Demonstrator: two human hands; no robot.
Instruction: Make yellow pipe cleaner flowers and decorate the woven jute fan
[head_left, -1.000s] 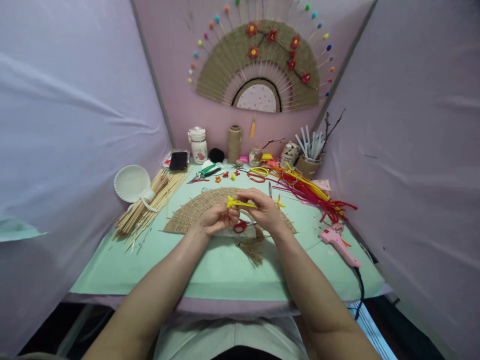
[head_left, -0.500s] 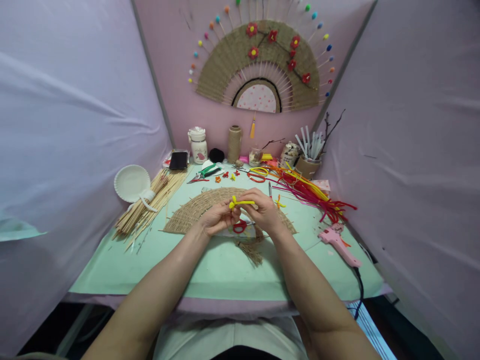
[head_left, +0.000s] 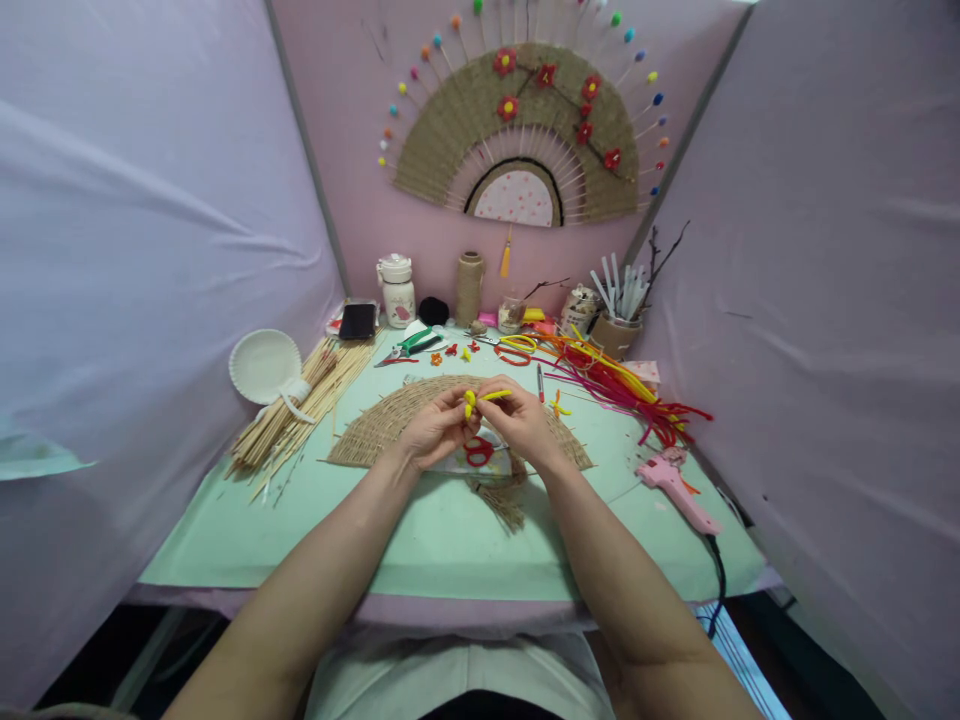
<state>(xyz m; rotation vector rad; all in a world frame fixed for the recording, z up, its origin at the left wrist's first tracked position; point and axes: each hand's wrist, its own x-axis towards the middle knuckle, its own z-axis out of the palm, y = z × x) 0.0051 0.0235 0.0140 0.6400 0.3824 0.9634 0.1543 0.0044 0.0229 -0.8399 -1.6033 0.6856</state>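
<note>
My mint-clothed table [head_left: 465, 550] carries the woven fan [head_left: 390, 422] straight ahead of me, bundled sticks [head_left: 330, 375] left, white jar [head_left: 398, 297] and twine spool [head_left: 469, 290] along the back, fuzzy stems [head_left: 626, 383] back right, pink glue gun [head_left: 681, 494] right, nearer me.

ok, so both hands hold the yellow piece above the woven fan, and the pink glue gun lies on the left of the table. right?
Not quite: the pink glue gun lies on the right of the table, as the head view shows. Left hand and right hand do hold the yellow piece above the woven fan.
</note>
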